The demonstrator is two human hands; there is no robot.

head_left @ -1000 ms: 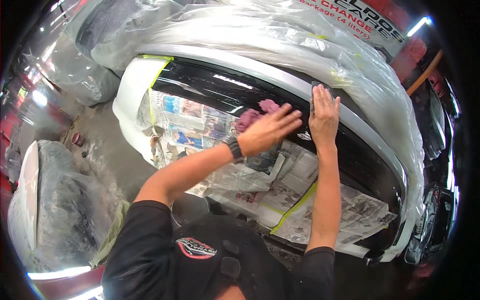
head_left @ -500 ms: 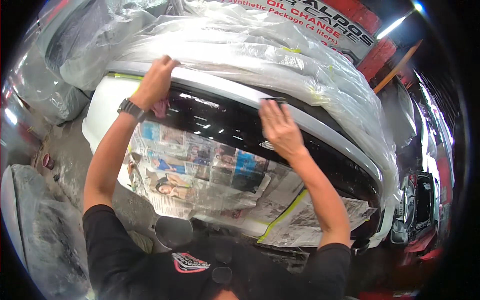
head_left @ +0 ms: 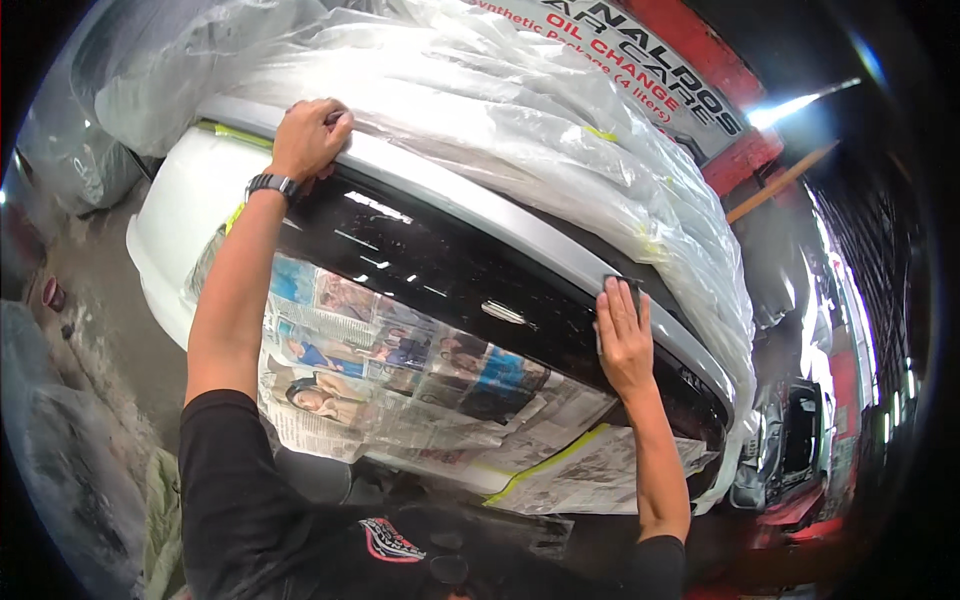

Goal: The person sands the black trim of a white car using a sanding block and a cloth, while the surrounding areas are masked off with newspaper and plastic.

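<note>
The partly black car body (head_left: 430, 245) bears newspaper sheets (head_left: 400, 375) — with yellow-green tape strips (head_left: 548, 464).

Toward ten o'clock, I can't see under the left hand (head_left: 312, 140); at three, the right hand (head_left: 626, 345) mostly covers a dark pad (head_left: 635, 288).

1. Printed newspaper sheets (head_left: 400, 375) are lying along the near side of the long glossy black panel (head_left: 425, 243).
2. Crumpled translucent plastic sheeting (head_left: 500, 130) is lying far, behind it.
3. A small round maroon cup (head_left: 53, 293) is sitting left.
</note>
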